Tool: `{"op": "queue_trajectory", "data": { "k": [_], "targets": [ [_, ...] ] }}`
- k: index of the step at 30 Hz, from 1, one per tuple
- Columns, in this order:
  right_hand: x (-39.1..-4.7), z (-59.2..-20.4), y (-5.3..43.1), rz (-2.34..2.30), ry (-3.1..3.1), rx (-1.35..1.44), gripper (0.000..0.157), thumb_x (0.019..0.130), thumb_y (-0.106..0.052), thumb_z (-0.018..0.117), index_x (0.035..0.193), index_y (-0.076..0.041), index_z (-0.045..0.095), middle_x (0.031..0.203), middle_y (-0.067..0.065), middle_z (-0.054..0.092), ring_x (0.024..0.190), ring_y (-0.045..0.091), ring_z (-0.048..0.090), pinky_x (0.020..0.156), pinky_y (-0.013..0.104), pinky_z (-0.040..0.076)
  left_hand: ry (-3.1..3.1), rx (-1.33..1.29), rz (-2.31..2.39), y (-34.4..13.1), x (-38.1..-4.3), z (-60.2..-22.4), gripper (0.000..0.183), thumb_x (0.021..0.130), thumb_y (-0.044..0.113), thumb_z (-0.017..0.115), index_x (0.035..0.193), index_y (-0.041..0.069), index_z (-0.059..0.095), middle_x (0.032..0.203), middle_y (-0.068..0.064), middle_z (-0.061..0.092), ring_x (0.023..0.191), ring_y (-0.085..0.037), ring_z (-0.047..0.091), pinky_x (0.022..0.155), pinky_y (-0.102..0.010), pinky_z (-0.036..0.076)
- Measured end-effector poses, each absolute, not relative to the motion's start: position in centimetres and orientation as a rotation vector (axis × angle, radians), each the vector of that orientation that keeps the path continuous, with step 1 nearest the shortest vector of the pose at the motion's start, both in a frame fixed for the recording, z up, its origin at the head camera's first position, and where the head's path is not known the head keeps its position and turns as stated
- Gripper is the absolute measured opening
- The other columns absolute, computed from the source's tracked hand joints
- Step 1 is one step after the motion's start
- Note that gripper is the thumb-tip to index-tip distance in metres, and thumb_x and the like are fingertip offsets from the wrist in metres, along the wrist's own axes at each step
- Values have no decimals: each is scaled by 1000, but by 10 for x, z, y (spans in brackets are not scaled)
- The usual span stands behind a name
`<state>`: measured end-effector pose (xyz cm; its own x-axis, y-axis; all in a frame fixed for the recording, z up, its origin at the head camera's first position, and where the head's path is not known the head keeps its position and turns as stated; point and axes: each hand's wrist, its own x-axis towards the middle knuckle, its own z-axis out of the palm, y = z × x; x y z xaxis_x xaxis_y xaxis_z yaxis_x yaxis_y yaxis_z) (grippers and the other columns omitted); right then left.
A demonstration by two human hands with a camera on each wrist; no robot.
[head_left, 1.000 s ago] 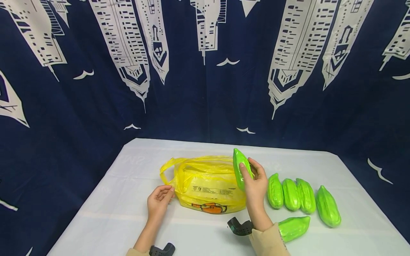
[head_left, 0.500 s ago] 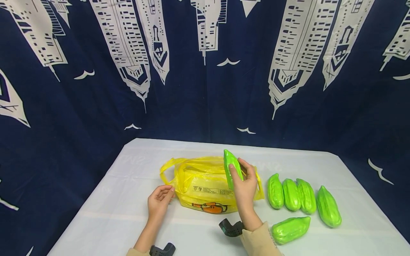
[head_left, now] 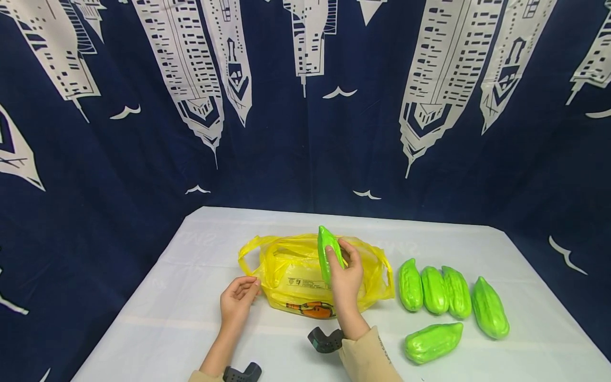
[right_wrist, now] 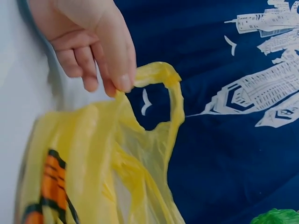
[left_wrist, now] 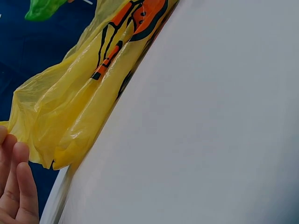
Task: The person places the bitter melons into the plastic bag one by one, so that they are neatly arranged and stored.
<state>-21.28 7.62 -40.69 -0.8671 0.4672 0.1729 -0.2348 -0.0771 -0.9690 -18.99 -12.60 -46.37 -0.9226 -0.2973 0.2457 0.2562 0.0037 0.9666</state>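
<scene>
A yellow plastic bag (head_left: 305, 289) with an orange print lies on the table, its mouth partly spread. My left hand (head_left: 240, 297) pinches the bag's left handle between thumb and forefinger, as the right wrist view shows at the handle (right_wrist: 156, 72). In my right hand (head_left: 346, 273) is a bright green, ribbed bitter gourd (head_left: 326, 252), gripped with its pointed tip up, in front of the bag's mouth in the head view. The same gourd shows at the top of the left wrist view as a green shape (left_wrist: 42, 8). Its lower end is partly hidden by the fingers.
Several more bitter gourds lie on the right of the white table (head_left: 167, 329): a row of three (head_left: 434, 289), one slanted (head_left: 490, 309) farther right, and one lying sideways (head_left: 433, 342) in front. The bag's right handle (head_left: 387, 270) stands near the row. A dark blue printed curtain (head_left: 305, 159) hangs behind.
My right hand has moved left with the bitter gourd, from the bag's right side to its middle, uncovering the right handle. My left hand has stayed at the left handle.
</scene>
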Motion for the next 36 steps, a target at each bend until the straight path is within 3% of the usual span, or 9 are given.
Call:
{"op": "queue_trajectory", "data": {
  "k": [10, 17, 25, 36],
  "targets": [
    [-219, -422, 52, 1998, -1733, -262, 37, 90, -19, 64, 121, -3, 55, 120, 15, 50, 103, 30, 54, 78, 32, 52, -1898, 58, -1996, -126, -189, -462, 12, 84, -4, 66, 93, -11, 62, 77, -10, 65, 65, -23, 65, 54, -23, 52],
    [-222, -430, 40, 2024, -1755, -274, 38, 94, -24, 58, 126, -4, 50, 120, 16, 47, 101, 29, 53, 76, 33, 51, -1899, 64, -2000, -125, -190, -462, 13, 83, -5, 67, 93, -12, 62, 78, -10, 65, 64, -21, 64, 54, -24, 52],
    [-229, -433, 26, 2088, -1750, -231, 38, 97, -20, 52, 129, -2, 43, 127, 15, 39, 108, 30, 49, 82, 38, 49, -1893, 75, -2005, -125, -190, -460, 11, 83, -5, 66, 93, -11, 63, 77, -10, 65, 64, -22, 64, 54, -24, 53],
    [-238, -436, 5, 2054, -1775, -213, 33, 98, -16, 50, 125, 1, 44, 126, 17, 36, 109, 32, 45, 83, 41, 47, -1910, 71, -1991, -126, -189, -461, 12, 84, -5, 66, 93, -11, 63, 80, -14, 65, 65, -23, 65, 55, -24, 53]
  ]
}}
